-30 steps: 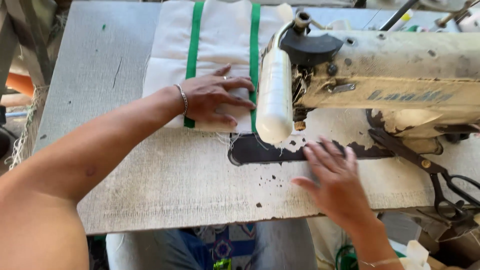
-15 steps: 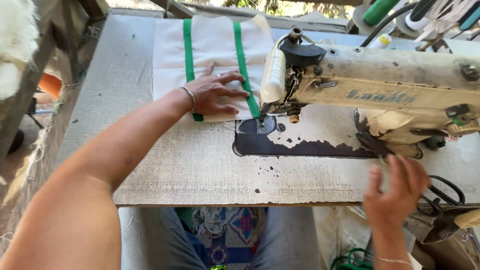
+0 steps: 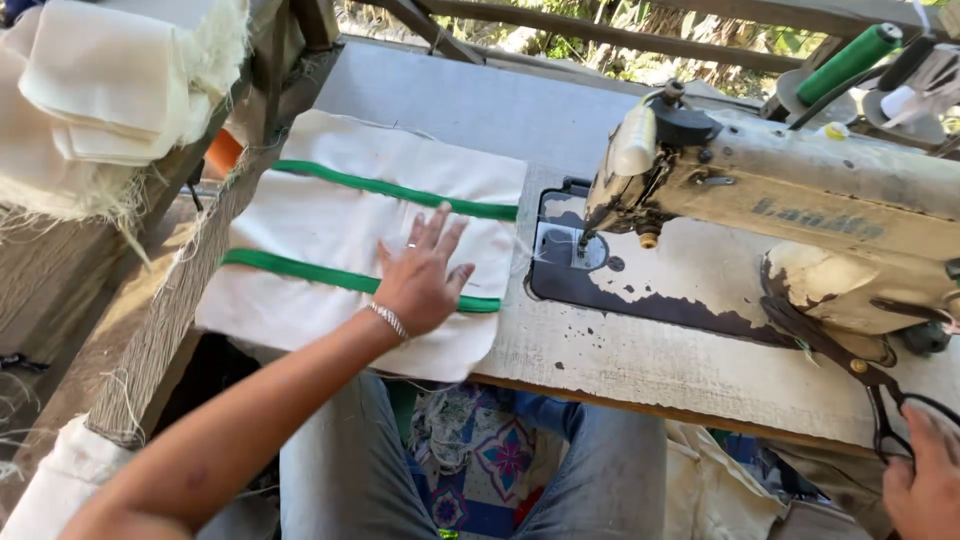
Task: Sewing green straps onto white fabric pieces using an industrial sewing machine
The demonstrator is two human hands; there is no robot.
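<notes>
A white cloth panel [image 3: 330, 225] with two green stripes lies flat on the table, left of the sewing machine [image 3: 800, 200]. My left hand [image 3: 422, 275] rests palm down on it with fingers spread, across the nearer green stripe [image 3: 290, 268]. It wears a bracelet and a ring. My right hand [image 3: 925, 480] is at the bottom right corner, mostly cut off by the frame. It touches the handle loops of black scissors [image 3: 850, 365] lying by the machine's base. Whether it grips them is unclear. The needle area [image 3: 580, 245] has no cloth under it.
A stack of folded cream cloth [image 3: 100, 90] with frayed edges sits at the upper left on a wooden ledge. A green thread spool [image 3: 850, 60] stands behind the machine. The dark, chipped machine bed [image 3: 640, 290] is set into the table. My knees and a patterned cloth are below the table edge.
The striped cloth has slid left, away from under the needle, with my left hand on it. My right hand has dropped to the right, down to the scissors.
</notes>
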